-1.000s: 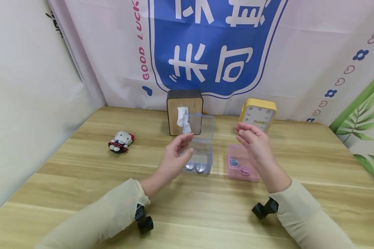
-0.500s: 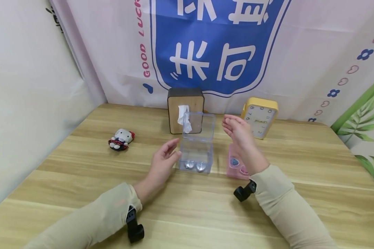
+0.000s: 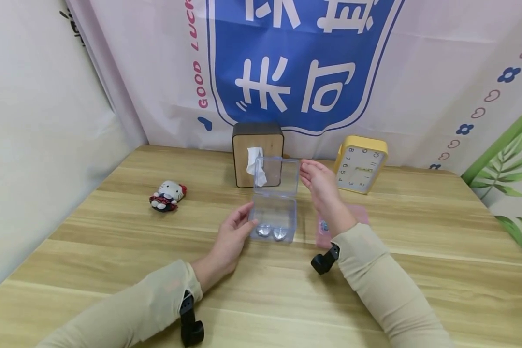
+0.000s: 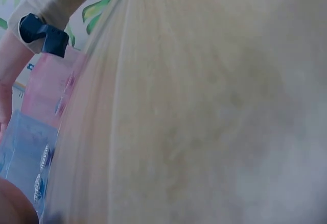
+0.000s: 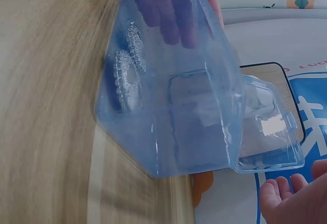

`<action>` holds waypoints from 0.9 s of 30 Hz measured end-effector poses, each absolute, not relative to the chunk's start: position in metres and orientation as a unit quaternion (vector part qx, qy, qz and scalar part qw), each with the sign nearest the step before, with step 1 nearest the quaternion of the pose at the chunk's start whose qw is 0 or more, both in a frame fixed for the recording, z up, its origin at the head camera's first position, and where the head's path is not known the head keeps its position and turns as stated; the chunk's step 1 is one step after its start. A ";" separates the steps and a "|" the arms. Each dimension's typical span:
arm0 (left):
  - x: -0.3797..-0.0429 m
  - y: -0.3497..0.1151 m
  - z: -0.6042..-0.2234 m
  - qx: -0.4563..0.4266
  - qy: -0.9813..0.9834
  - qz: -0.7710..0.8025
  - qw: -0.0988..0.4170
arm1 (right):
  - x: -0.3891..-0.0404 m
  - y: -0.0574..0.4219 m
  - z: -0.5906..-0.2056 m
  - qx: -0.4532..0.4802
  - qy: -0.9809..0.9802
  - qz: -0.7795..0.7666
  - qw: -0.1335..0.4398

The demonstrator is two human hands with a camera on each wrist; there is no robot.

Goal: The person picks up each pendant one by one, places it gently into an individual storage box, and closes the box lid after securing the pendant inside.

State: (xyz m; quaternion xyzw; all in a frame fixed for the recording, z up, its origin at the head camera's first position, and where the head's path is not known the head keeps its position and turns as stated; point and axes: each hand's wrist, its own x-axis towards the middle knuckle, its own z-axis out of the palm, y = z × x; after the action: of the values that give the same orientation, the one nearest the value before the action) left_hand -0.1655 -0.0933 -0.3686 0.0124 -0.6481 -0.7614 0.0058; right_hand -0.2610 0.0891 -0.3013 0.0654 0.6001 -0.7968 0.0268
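A clear bluish plastic box (image 3: pixel 273 211) stands on the table with its hinged lid (image 3: pixel 290 176) raised at the back. Two round clear ornaments (image 5: pixel 127 78) show low on its front. My left hand (image 3: pixel 227 238) lies along the box's left wall, fingers extended; the right wrist view shows those fingers through the plastic. Beside the lid's right edge is my right hand (image 3: pixel 321 186), its fingers loosely bent and holding nothing. A pink translucent box (image 3: pixel 357 215) sits to the right, partly hidden behind my right wrist.
Behind the lid stands a wood-fronted tissue box (image 3: pixel 243 164) with a tissue hanging out. A yellow clock (image 3: pixel 361 164) is at the back right. On the left lies a small cat doll (image 3: pixel 168 194). A printed cloth (image 3: pixel 165 87) hangs behind the table (image 3: pixel 261 299).
My right hand has moved left from in front of the clock to the lid's edge. My left hand has drawn back from over the box and settled at its left side.
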 end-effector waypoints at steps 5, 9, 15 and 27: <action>-0.164 -0.091 -0.368 0.014 -0.643 -0.766 -0.001 | -0.263 0.086 -0.302 0.074 0.601 -0.795 0.028; -0.164 -0.090 -0.369 0.016 -0.642 -0.766 0.001 | -0.262 0.084 -0.301 0.076 0.600 -0.796 0.029; -0.164 -0.089 -0.374 0.011 -0.644 -0.765 0.009 | -0.261 0.083 -0.300 0.069 0.589 -0.805 0.019; -0.164 -0.092 -0.378 -0.007 -0.660 -0.751 0.025 | -0.256 0.082 -0.298 0.059 0.578 -0.814 0.018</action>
State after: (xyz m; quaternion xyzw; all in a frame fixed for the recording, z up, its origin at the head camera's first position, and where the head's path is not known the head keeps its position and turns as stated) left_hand -0.1645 -0.0918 -0.3782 -0.0065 -0.6601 -0.7507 0.0245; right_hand -0.2556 0.0825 -0.2981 0.0588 0.5783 -0.8135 0.0180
